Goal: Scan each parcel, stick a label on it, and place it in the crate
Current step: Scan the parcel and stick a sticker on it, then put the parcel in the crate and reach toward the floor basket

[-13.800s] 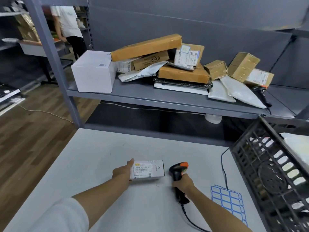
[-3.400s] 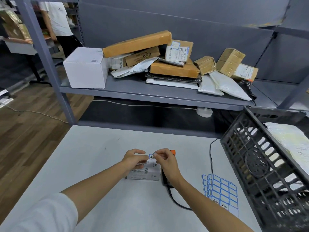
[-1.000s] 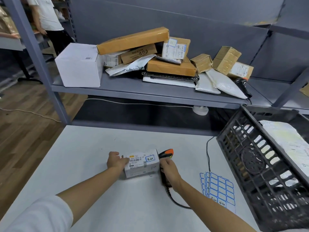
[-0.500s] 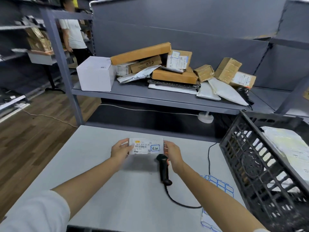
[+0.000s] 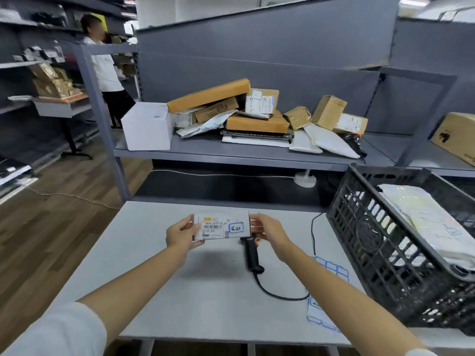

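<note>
Pinching flat white carton parcel [image 5: 221, 227] ends, left hand [image 5: 180, 233], right hand [image 5: 267, 231], blue-bordered label [image 5: 236, 228]

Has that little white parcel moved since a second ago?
Yes. The parcel, then resting on the table beside the scanner, is now lifted above it, held at both ends.

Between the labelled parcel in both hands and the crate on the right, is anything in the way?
Nothing visible blocks it. The small white parcel is held above the table by the left hand and right hand. The scanner lies below. The black crate is open-topped, with a white mailer bag already inside.
</note>
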`<action>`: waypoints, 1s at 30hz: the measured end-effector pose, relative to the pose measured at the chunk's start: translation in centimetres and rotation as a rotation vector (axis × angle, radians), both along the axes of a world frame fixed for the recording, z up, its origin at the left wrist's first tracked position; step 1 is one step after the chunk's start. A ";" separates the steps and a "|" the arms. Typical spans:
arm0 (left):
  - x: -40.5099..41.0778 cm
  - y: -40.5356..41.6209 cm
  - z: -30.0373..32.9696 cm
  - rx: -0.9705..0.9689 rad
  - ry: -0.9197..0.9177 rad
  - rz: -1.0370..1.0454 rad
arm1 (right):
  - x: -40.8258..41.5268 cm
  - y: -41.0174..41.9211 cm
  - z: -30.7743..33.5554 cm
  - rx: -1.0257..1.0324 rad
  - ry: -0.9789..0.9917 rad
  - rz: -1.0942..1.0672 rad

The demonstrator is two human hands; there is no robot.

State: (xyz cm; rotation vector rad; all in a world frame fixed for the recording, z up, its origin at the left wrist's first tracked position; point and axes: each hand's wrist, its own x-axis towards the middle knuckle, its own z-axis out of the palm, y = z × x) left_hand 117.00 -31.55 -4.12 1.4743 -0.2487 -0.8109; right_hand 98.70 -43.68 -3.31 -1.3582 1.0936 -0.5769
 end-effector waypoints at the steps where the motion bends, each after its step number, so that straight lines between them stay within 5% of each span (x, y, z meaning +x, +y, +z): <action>1: -0.1 0.6 0.2 0.000 0.000 -0.007 | -0.5 0.6 0.1 -0.040 0.034 0.006; 9: -2.3 2.4 1.3 0.004 -0.032 -0.038 | -6.9 3.0 0.4 -0.470 0.370 0.000; 21: -13.1 -2.8 5.6 -0.055 -0.083 -0.205 | -17.3 -0.5 6.1 -0.629 0.521 -0.150; 30: -26.4 -9.7 7.6 -0.129 -0.136 -0.264 | -33.0 -3.7 8.6 -0.665 0.602 -0.229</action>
